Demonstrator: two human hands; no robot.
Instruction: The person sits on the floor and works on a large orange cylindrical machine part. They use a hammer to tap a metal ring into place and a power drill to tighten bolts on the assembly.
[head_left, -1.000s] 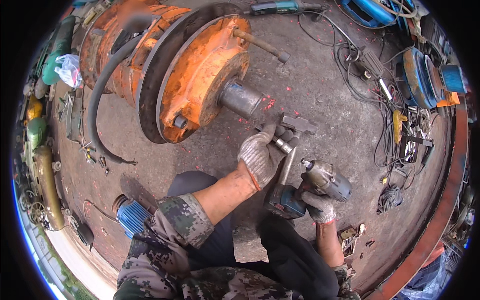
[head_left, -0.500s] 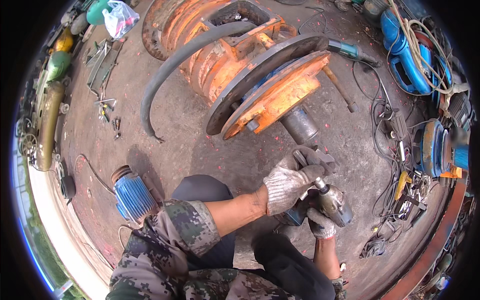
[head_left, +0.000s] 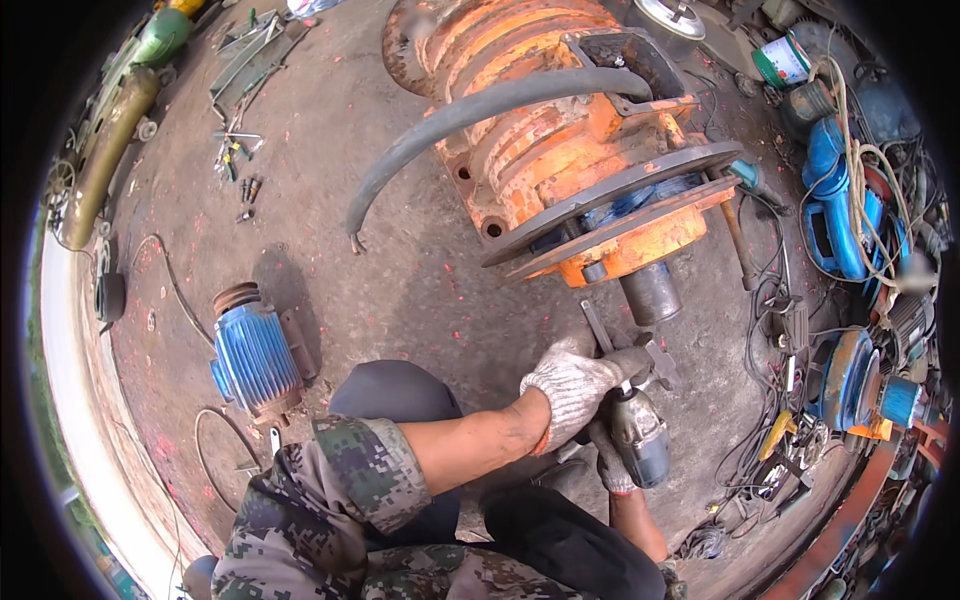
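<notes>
My left hand (head_left: 572, 390), in a pale knitted glove, is closed around a flat steel bar (head_left: 597, 326). A jaw-like steel end (head_left: 661, 367) shows past its fingers; whether both are one tool is hidden. The same hand is at the nose of an impact wrench (head_left: 640, 440), where a shiny drive end shows. My right hand (head_left: 612, 462), also gloved, grips the impact wrench's handle from below, mostly hidden. Ahead lies an orange ribbed machine (head_left: 545, 135) with a dark flange plate (head_left: 600, 205), an orange end plate (head_left: 640, 243) and a thick steel shaft (head_left: 651, 293).
A black hose (head_left: 450, 120) curves off the machine to the floor. The blue motor (head_left: 258, 350) lies at left. Cables (head_left: 765, 370), loose tools and blue machines (head_left: 835, 215) crowd the right side. Small tools (head_left: 238, 150) lie at the upper left.
The view has shifted, so the machine sits farther right. The impact wrench has turned, its body pointing more toward me. Both hands keep their holds.
</notes>
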